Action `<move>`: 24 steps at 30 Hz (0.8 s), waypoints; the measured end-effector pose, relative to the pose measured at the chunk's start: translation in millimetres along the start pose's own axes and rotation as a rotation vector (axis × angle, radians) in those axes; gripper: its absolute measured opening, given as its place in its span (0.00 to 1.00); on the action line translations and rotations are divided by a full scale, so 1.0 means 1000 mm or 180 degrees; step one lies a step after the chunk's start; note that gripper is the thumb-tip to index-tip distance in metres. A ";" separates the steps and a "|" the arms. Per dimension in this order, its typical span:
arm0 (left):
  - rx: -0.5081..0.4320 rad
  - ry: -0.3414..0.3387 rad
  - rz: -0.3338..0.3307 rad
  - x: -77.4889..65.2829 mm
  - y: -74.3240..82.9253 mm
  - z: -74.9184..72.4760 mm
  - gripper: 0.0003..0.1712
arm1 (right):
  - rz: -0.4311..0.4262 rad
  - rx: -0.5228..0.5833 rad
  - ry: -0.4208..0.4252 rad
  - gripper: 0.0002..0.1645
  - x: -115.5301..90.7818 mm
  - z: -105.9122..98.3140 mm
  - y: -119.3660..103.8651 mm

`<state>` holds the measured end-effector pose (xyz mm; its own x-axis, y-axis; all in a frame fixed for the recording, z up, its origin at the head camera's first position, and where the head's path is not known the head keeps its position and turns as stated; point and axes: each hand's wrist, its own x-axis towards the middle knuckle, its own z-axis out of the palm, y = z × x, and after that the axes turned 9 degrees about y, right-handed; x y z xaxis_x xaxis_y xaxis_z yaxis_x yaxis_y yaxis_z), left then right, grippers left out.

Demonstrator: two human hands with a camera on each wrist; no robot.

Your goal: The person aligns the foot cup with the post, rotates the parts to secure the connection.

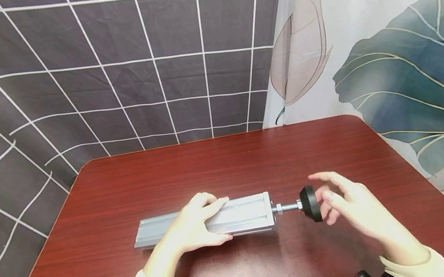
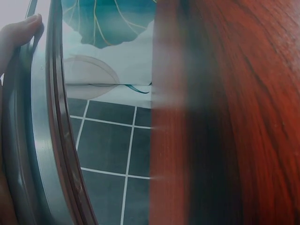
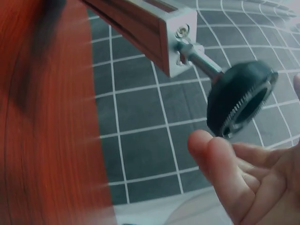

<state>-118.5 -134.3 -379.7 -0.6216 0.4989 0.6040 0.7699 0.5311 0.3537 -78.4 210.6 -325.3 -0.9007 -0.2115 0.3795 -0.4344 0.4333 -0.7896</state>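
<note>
Bright head view, pale glare on the red tabletop (image 1: 246, 271); dimmer wrist views, hazy and partly blurred

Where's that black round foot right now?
In the head view, the black round foot is right of centre, at the end of the threaded rod that sticks out of the metal bar, with the right hand close beside it.

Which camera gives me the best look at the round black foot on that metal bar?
The right wrist view. The black foot looks largest there, and its ringed underside shows, though slightly blurred. The head view shows it smaller and side-on, beside the right hand. The left wrist view doesn't show it.
</note>
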 end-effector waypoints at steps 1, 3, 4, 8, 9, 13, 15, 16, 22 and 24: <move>-0.0002 -0.0006 -0.0006 0.000 0.000 0.000 0.41 | -0.0125 0.0052 0.0008 0.26 0.000 -0.002 0.001; -0.0002 -0.0015 -0.0018 0.000 0.001 -0.001 0.41 | -0.0368 0.0106 -0.0033 0.36 0.000 -0.007 0.004; 0.0005 -0.0022 -0.0026 0.000 0.001 -0.001 0.41 | -0.0486 0.0135 -0.0087 0.42 0.000 -0.009 0.006; 0.0000 -0.0036 -0.0053 0.000 0.001 -0.003 0.41 | -0.1169 0.0147 -0.0269 0.49 -0.001 -0.011 0.015; -0.0006 -0.0040 -0.0063 0.000 0.001 -0.003 0.42 | -0.1309 0.0145 -0.0286 0.48 -0.001 -0.011 0.018; -0.0048 -0.0059 -0.0105 -0.001 0.001 -0.003 0.41 | -0.1492 0.0021 -0.0303 0.38 -0.004 -0.007 0.021; -0.0066 -0.0064 -0.0118 -0.001 0.001 -0.003 0.41 | -0.1466 -0.0091 -0.0310 0.33 -0.004 -0.006 0.020; -0.0077 -0.0065 -0.0114 -0.001 0.001 -0.003 0.41 | -0.1456 -0.0140 -0.0321 0.30 -0.005 -0.005 0.019; -0.0085 -0.0067 -0.0092 -0.001 0.002 -0.004 0.41 | -0.1345 -0.0296 -0.0376 0.29 -0.004 -0.006 0.014; -0.0069 -0.0068 -0.0095 -0.001 0.002 -0.003 0.41 | -0.1256 -0.0188 -0.0399 0.35 -0.003 -0.005 0.014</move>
<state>-115.9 -136.0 -377.2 -0.6471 0.4977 0.5776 0.7538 0.5312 0.3868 -81.3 221.7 -334.9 -0.6594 -0.4747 0.5829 -0.7488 0.3465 -0.5649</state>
